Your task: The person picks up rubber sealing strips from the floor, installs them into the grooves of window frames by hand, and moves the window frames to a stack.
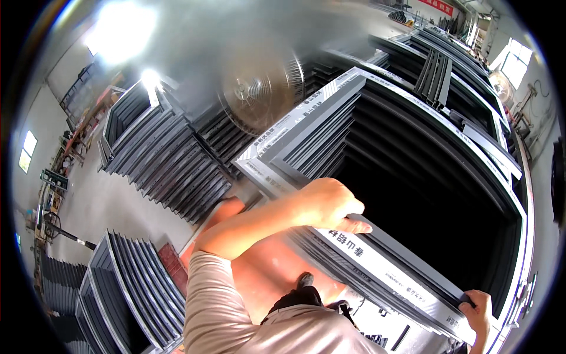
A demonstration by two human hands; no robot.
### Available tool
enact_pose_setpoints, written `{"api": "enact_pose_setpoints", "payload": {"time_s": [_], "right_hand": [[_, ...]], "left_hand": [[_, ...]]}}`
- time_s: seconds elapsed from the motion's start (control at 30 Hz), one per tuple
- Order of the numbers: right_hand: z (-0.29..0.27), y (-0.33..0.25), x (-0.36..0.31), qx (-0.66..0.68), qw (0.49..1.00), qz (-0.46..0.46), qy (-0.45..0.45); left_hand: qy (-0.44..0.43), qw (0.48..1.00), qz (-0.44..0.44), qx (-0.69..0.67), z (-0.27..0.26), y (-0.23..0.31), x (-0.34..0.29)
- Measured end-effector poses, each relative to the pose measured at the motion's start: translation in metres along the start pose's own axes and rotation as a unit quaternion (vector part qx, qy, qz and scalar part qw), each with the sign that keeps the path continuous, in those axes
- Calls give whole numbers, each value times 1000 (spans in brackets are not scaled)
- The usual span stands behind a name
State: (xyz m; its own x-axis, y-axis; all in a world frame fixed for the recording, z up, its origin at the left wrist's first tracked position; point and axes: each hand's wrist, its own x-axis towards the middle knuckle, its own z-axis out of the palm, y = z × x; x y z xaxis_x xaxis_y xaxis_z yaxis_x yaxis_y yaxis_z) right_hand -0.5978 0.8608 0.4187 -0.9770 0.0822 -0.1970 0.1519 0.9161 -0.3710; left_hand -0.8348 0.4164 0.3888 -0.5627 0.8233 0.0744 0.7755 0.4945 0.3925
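Note:
A large dark grey metal window frame (306,115) with white printed film lies on top of a stack of similar frames, right in front of me. My left hand (330,203) is closed at the frame's near side, thumb stretched along a grey strip (413,259) on its inner edge. At that strip's far right end, my right hand (479,310) wraps its fingers over the edge near the frame's corner. Whether the strip is loose or part of the frame, I cannot tell. The frame's opening looks down into a dark hollow between the stacked frames.
More stacked frames stand at the left (168,156) and lower left (144,289). A round wire-caged fan (253,88) is beyond the near stack. Long dark bars (433,76) lie across frames at the back right. Orange-red sheeting (265,271) is around my feet.

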Motion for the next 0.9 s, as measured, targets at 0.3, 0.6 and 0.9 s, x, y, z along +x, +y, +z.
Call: {"api": "enact_pose_setpoints", "payload": {"time_s": [0.3, 0.6, 0.9], "right_hand": [[12, 10, 23, -51, 988, -133, 57], [3, 18, 16, -22, 994, -81, 69], [21, 22, 19, 69, 994, -89, -14]], "left_hand": [[78, 993, -8, 87, 14, 7, 16], [35, 990, -49, 125, 11, 56, 23], [26, 993, -94, 73, 3, 65, 22]]}}
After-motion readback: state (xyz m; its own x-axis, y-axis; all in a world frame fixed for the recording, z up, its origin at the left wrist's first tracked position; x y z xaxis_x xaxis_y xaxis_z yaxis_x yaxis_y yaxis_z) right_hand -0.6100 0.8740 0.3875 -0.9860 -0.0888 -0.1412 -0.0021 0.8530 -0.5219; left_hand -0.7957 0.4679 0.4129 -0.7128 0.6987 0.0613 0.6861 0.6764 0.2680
